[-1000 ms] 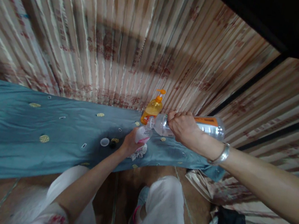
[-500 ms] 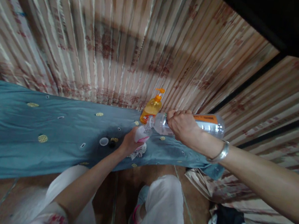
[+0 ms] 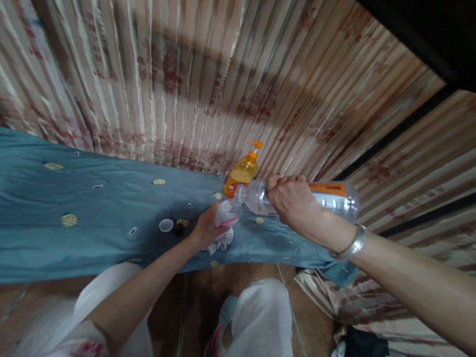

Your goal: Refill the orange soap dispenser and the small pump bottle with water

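My left hand (image 3: 207, 226) is wrapped round a small clear bottle (image 3: 226, 212) with a pink-and-white label, tilted to the upper right. In my right hand (image 3: 292, 200) is a large clear plastic bottle (image 3: 337, 199) with an orange and silver label, lying nearly level. Its neck meets the small bottle's mouth; whether liquid is flowing I cannot tell. Just behind stands an orange pump bottle (image 3: 241, 176) of yellow liquid. Below the small bottle lies a crumpled pale cloth (image 3: 221, 241). A white round cap (image 3: 165, 225) and a small dark one (image 3: 179, 230) sit left of my left hand.
A blue-green patterned cloth (image 3: 104, 200) covers the long narrow surface in front of me. A pleated curtain (image 3: 182, 74) hangs behind it. My white-trousered legs are below. Bags and cloth items (image 3: 364, 352) lie on the tiled floor at right.
Almost nothing differs. Both hands keep their hold on the two bottles, and the bottles stay mouth to mouth; the view has shifted very slightly.
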A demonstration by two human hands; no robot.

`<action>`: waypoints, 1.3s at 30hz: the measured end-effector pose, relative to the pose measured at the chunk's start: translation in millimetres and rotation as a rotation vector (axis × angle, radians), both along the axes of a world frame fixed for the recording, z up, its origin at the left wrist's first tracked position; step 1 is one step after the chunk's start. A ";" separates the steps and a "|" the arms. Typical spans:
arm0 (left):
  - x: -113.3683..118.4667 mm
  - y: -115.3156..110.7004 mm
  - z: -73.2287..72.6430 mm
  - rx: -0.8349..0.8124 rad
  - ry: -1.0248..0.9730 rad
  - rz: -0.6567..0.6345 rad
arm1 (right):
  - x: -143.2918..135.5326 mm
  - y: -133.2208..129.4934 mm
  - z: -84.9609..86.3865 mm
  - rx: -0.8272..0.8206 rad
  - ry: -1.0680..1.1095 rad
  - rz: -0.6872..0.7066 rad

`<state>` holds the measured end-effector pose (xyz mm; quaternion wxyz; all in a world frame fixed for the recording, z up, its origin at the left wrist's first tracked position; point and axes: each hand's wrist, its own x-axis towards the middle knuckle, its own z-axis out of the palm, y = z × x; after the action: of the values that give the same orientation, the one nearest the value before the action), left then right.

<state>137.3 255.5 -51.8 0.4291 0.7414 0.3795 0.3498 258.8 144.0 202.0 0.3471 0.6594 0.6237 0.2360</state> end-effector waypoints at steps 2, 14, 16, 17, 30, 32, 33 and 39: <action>0.0 -0.2 0.2 -0.001 -0.001 -0.004 | 0.9 0.0 -0.5 -0.004 -0.014 0.009; 2.1 3.0 -7.7 0.019 -0.025 -0.019 | 6.5 2.3 -5.2 0.021 -0.013 0.021; 2.3 3.2 -8.2 0.015 -0.013 -0.020 | 6.6 1.6 -5.4 0.026 -0.019 0.031; 2.3 3.4 -8.4 0.012 -0.009 -0.021 | 6.6 1.3 -5.4 0.029 -0.022 0.038; 1.2 1.6 -2.4 -0.008 0.023 -0.016 | 6.0 1.6 -5.5 0.047 -0.001 0.042; 1.2 1.1 -1.7 -0.011 0.021 -0.012 | 6.2 1.5 -5.6 0.051 -0.006 0.041; 1.2 1.0 -1.8 -0.010 0.015 -0.013 | 6.2 1.5 -5.5 0.053 -0.008 0.043; 0.4 1.4 -4.3 0.007 -0.012 -0.017 | 7.1 2.1 -6.4 0.063 -0.013 0.053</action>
<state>137.7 256.9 -56.1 0.4315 0.7441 0.3693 0.3518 265.8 146.1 195.5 0.3235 0.6516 0.6312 0.2689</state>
